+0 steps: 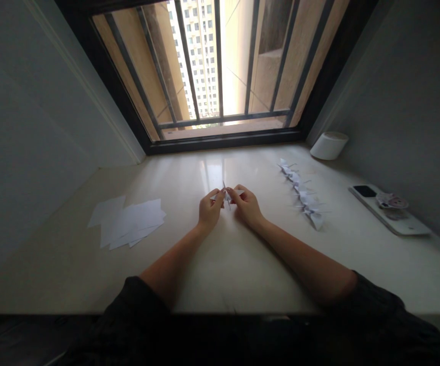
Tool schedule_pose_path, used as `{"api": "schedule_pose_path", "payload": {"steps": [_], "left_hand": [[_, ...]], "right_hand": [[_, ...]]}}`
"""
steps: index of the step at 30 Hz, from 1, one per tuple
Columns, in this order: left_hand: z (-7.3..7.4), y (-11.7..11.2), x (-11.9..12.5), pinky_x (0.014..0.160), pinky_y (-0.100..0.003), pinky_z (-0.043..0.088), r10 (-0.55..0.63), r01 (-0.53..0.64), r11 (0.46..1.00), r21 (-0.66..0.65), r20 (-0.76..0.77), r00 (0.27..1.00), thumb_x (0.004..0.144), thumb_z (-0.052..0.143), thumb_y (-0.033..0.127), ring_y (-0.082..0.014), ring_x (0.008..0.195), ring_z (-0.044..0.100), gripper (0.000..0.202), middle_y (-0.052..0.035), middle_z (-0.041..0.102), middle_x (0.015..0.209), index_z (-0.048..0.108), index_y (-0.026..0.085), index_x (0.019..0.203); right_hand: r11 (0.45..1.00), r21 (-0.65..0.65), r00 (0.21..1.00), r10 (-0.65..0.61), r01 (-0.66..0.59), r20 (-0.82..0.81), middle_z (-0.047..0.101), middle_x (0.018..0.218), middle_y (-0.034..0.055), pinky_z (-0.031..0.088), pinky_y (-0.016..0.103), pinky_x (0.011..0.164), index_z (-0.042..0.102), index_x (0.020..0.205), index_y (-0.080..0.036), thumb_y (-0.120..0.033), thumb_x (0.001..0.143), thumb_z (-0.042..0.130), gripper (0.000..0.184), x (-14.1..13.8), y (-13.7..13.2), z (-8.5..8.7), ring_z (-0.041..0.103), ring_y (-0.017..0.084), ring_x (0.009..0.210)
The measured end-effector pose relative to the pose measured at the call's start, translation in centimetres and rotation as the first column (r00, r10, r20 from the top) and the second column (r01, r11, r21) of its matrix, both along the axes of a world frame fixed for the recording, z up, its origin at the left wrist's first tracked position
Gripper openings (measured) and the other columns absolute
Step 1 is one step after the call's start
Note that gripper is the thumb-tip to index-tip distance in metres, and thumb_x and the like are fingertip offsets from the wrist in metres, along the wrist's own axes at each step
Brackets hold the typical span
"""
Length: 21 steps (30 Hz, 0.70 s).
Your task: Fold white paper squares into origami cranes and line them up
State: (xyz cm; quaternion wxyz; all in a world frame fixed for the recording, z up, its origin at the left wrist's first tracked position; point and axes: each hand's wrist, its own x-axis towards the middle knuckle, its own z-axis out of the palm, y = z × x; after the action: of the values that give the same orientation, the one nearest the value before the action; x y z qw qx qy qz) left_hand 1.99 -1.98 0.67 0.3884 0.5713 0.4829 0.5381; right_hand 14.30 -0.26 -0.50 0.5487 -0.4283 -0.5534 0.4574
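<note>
White folded paper (227, 196) is pinched by the left hand (209, 209) and right hand (248, 205) above the counter (223, 269). Loose sheets (134, 219) lie left of the left hand; folded pieces (301, 190) line up right of the right hand.

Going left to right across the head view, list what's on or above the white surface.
Loose paper sheets, left hand, folded paper, right hand, row of folded paper pieces, white phone.

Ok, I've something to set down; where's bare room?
Bare: between the paper sheets and left hand; between right hand and folded papers; beyond both hands, toward the window frame. Crowded: the right side, with folded papers, phone and white cylinder.
</note>
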Motion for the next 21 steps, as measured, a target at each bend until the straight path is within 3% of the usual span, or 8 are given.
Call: {"api": "schedule_pose_path", "payload": {"steps": [4, 10, 15, 21], "left_hand": [[0.4, 0.0, 0.3, 0.049, -0.020, 0.034, -0.020, 0.020, 1.000, 0.010, 0.075, 0.997, 0.080, 0.053, 0.049, -0.0073, 0.050, 0.044, 0.036, 0.0038, 0.045, 0.055, 0.053, 0.016, 0.064], [0.8, 0.1, 0.7, 0.048, -0.021, 0.033, -0.090, 0.093, 0.996, -0.006, 0.206, 0.974, 0.081, 0.051, 0.050, -0.0073, 0.049, 0.043, 0.037, 0.0034, 0.045, 0.053, 0.051, 0.016, 0.064], [0.6, 0.3, 1.1, 0.047, -0.021, 0.032, -0.091, 0.129, 0.988, -0.087, 0.355, 0.931, 0.077, 0.054, 0.054, -0.0071, 0.048, 0.042, 0.040, 0.0032, 0.046, 0.052, 0.050, 0.016, 0.066], [0.4, 0.3, 1.1, 0.049, -0.021, 0.032, -0.117, 0.165, 0.983, -0.082, 0.411, 0.904, 0.080, 0.053, 0.052, -0.0071, 0.050, 0.043, 0.038, 0.0032, 0.046, 0.053, 0.050, 0.016, 0.068]], "right_hand": [[0.999, 0.006, 0.999, 0.033, -0.033, -0.038, 0.050, 0.057, -0.0025, 0.040, 0.026, 0.057, 0.049, 0.062, -0.020, -0.056, 0.075, 0.056, 0.039, -0.2, -0.3, 0.5, 0.048, 0.012, 0.055], [0.985, -0.018, 0.958, 0.161, -0.170, -0.237, 0.049, 0.057, -0.0028, 0.041, 0.027, 0.057, 0.049, 0.065, -0.021, -0.056, 0.077, 0.054, 0.038, -0.5, -0.7, 1.5, 0.047, 0.011, 0.053], [0.960, -0.047, 0.914, 0.246, -0.275, -0.323, 0.051, 0.058, -0.0032, 0.042, 0.028, 0.060, 0.050, 0.070, -0.021, -0.058, 0.079, 0.050, 0.038, -0.6, -0.7, 1.4, 0.049, 0.011, 0.053], [0.938, -0.082, 0.871, 0.277, -0.337, -0.407, 0.052, 0.060, -0.0032, 0.041, 0.027, 0.059, 0.051, 0.075, -0.022, -0.057, 0.080, 0.049, 0.036, -0.7, -0.5, 1.0, 0.050, 0.012, 0.055]]}}
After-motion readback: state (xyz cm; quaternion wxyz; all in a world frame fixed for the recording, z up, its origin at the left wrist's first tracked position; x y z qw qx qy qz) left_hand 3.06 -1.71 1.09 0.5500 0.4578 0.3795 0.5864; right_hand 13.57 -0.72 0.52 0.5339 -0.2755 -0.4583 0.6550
